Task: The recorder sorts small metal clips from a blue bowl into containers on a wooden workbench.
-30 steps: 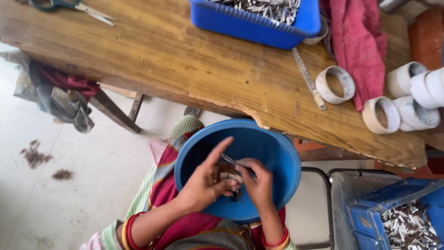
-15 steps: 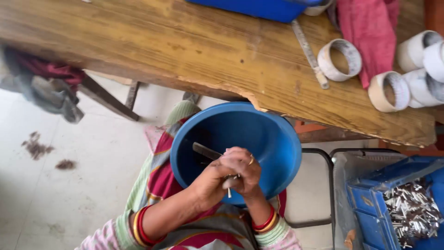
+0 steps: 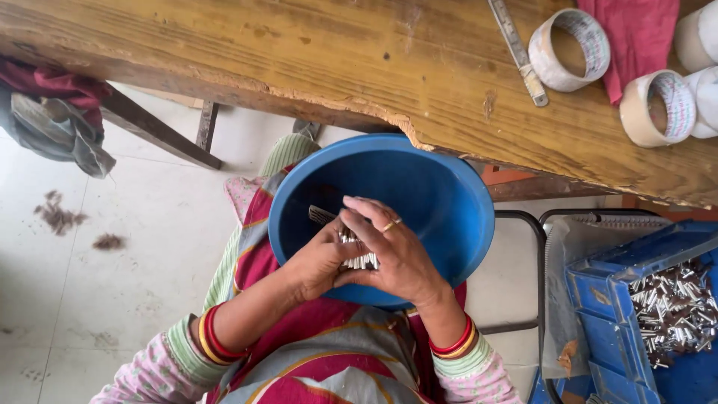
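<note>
bowl (image 3: pixel 419 187) in the lap, tucked under the table (image 3: pixel 299 60) edge; tape rolls (image 3: pixel 568 49) on the table, upper right; crate of metal pieces (image 3: pixel 673 314) at right, floor level

A clear plastic bag (image 3: pixel 568 299) lines the wire-framed stand at four o'clock; no labels, signs or screens show.

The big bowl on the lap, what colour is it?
Blue; the bowl shows best in the head view.

Smooth glossy blue plastic basin (image 3: pixel 419 187), shiny metal pieces (image 3: pixel 357 259) in hand, rough, chipped wooden table (image 3: pixel 299 52), red cloth (image 3: pixel 636 30)
</note>
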